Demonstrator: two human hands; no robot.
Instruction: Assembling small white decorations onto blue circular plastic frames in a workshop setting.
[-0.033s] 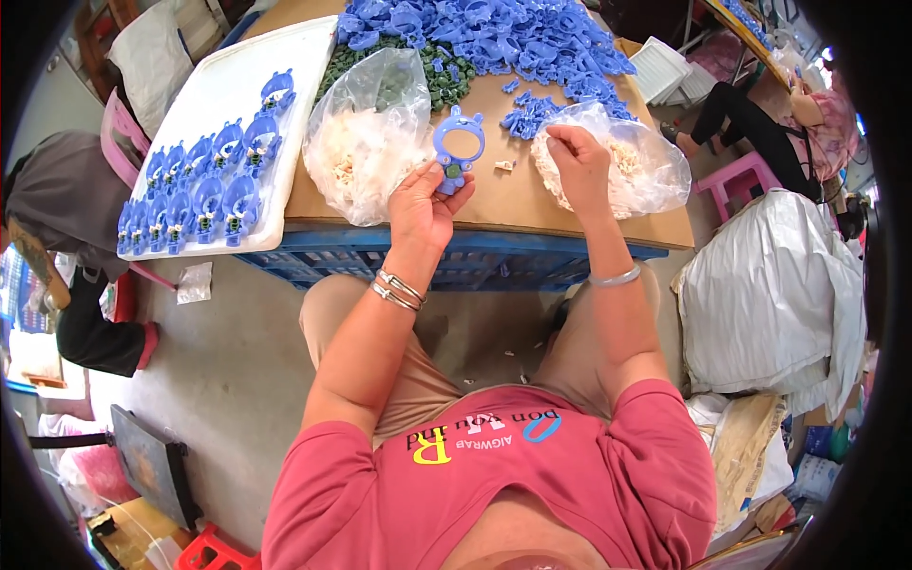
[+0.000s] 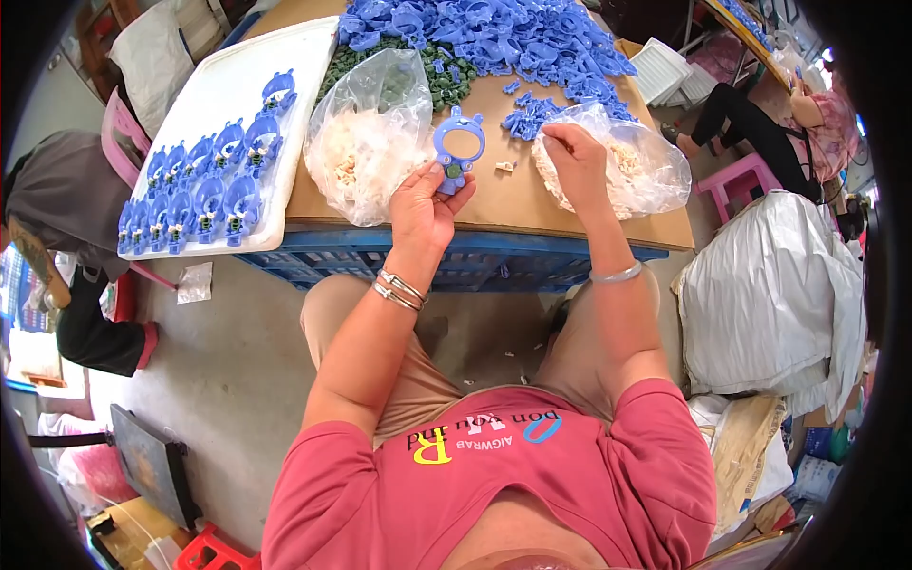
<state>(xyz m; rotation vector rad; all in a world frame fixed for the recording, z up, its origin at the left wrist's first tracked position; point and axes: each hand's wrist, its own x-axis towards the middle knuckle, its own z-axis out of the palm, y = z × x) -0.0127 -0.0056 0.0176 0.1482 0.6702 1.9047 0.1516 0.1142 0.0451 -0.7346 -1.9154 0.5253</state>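
In my left hand [image 2: 425,204] is a blue plastic figure part [image 2: 456,169] with a round ring-shaped head, two ears and a small green piece on its body. My thumb and fingers grip it upright by its lower end. My right hand [image 2: 577,157] is held over an open clear bag of small cream-coloured pieces [image 2: 622,176], fingers pinched together; whatever may be between them is too small to make out. On the cardboard tabletop [image 2: 494,204] between my hands lies a small cream piece [image 2: 504,167]. Beside my left hand stands another clear bag with cream pieces [image 2: 347,171].
A white tray [image 2: 275,114] at the left carries rows of blue figures [image 2: 204,204]. Behind the bags are a large heap of blue parts [image 2: 494,38] and a pile of green pieces [image 2: 446,81]. People sit to the left and right; a white sack [image 2: 760,294] stands at my right.
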